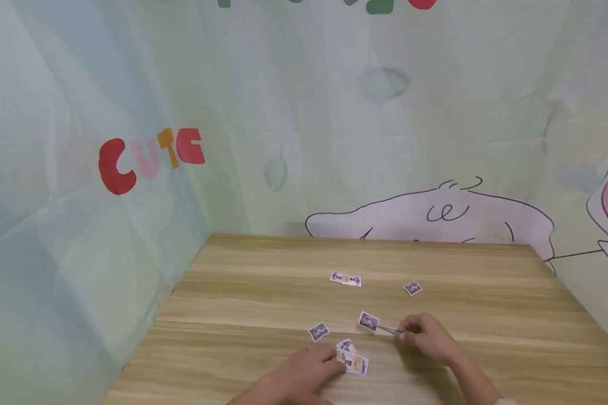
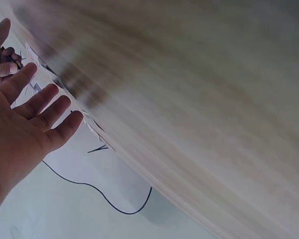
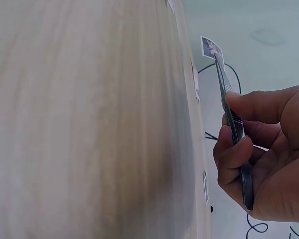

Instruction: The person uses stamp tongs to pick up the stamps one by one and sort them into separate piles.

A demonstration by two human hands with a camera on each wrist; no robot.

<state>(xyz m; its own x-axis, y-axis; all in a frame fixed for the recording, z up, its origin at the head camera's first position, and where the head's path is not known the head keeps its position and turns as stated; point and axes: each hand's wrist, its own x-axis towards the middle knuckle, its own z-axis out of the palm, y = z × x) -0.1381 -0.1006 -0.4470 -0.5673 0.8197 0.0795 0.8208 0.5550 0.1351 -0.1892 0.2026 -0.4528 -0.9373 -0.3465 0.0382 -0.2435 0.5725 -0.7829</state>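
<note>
My right hand pinches a pair of dark metal tweezers between thumb and fingers. The tips of the tweezers hold a small stamp-like picture card with a white border and a dark print, raised off the table in the right wrist view. My left hand lies low over the wooden table, fingers spread and fairly straight in the left wrist view. Its fingertips are right at two overlapping paper pieces, the nearer a pale printed strip. Just beyond the left hand lies another dark picture card.
Farther back on the wooden table lie a pale printed strip and a small dark card. Behind and to the left hangs a pale green backdrop with coloured letters and a cartoon drawing, meeting the table's edges.
</note>
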